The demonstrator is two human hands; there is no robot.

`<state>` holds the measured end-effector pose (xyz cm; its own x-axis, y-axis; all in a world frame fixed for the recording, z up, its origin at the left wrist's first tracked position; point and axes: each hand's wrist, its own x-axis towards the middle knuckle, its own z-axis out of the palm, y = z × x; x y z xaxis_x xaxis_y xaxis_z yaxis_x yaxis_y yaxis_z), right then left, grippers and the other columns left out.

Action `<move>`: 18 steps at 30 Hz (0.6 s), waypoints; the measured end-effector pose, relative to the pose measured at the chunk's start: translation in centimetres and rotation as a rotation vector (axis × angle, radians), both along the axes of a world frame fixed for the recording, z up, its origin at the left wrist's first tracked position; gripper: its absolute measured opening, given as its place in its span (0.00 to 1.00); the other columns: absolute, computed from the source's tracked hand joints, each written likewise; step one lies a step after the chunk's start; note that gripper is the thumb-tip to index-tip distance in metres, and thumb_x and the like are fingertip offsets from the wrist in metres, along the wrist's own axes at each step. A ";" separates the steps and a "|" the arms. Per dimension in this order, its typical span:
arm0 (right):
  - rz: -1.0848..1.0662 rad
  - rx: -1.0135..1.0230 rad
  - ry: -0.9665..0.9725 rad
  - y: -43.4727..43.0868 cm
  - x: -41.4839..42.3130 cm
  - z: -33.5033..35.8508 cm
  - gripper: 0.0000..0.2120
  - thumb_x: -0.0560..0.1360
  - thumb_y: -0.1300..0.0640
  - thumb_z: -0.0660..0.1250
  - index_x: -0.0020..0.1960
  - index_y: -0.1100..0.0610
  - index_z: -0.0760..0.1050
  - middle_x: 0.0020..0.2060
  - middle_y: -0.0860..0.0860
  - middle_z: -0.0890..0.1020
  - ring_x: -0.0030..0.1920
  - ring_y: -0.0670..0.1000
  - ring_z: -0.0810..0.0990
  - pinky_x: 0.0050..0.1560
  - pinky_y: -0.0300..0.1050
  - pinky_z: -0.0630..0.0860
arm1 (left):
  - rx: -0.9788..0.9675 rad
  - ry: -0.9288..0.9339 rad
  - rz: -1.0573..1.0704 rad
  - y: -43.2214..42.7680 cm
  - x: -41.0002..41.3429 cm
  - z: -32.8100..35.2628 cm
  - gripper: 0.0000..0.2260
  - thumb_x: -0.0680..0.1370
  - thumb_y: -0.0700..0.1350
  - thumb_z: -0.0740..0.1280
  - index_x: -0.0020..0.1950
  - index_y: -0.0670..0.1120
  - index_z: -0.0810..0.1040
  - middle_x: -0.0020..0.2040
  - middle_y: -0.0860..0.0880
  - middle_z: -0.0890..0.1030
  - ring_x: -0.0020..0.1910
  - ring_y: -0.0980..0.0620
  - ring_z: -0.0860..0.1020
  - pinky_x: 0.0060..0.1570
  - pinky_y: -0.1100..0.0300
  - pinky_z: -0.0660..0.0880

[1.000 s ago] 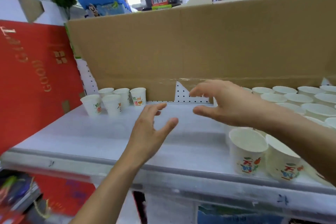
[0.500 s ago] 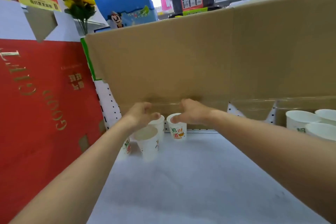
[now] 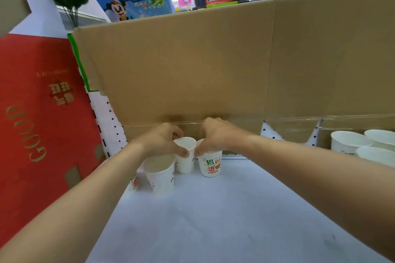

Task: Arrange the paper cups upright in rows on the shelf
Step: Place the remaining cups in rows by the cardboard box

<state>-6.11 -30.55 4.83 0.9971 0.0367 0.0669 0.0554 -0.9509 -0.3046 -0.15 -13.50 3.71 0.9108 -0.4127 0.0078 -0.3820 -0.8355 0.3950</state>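
Compared to half a second ago, both hands have closed in on the same cup. The left hand (image 3: 162, 143) and right hand (image 3: 215, 136) are pinching the rim of the middle cup (image 3: 185, 156) from either side. It's plain white, upright, touching the printed cup (image 3: 210, 164) on its right, with a front cup (image 3: 159, 172) just left. All sit on the white shelf (image 3: 213, 220), right below the cardboard box (image 3: 213, 66); a red gift box (image 3: 42, 124) stands left.
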 end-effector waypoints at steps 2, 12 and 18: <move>-0.003 -0.025 0.035 -2.3 -1.1 0.2 0.21 0.64 0.44 0.76 0.43 0.53 0.68 0.43 0.49 0.77 0.40 0.50 0.77 0.30 0.42 0.69 | -0.001 0.022 -0.111 -1.6 -0.9 0.2 0.28 0.65 0.51 0.79 0.63 0.52 0.75 0.55 0.57 0.80 0.52 0.58 0.78 0.56 0.60 0.74; -0.248 -0.082 0.067 -15.0 -6.8 0.8 0.27 0.64 0.42 0.76 0.56 0.55 0.74 0.51 0.51 0.80 0.48 0.53 0.79 0.46 0.47 0.78 | -0.085 0.158 -0.496 -13.9 -3.3 -0.6 0.25 0.68 0.46 0.76 0.63 0.55 0.77 0.56 0.58 0.81 0.56 0.57 0.79 0.61 0.57 0.74; -0.279 -0.079 0.012 -18.2 -8.1 0.7 0.24 0.68 0.36 0.71 0.50 0.54 0.73 0.46 0.50 0.79 0.44 0.51 0.78 0.41 0.45 0.76 | -0.283 0.271 -0.448 -14.5 -4.1 -1.7 0.30 0.68 0.44 0.78 0.68 0.52 0.72 0.57 0.58 0.80 0.58 0.60 0.78 0.60 0.61 0.73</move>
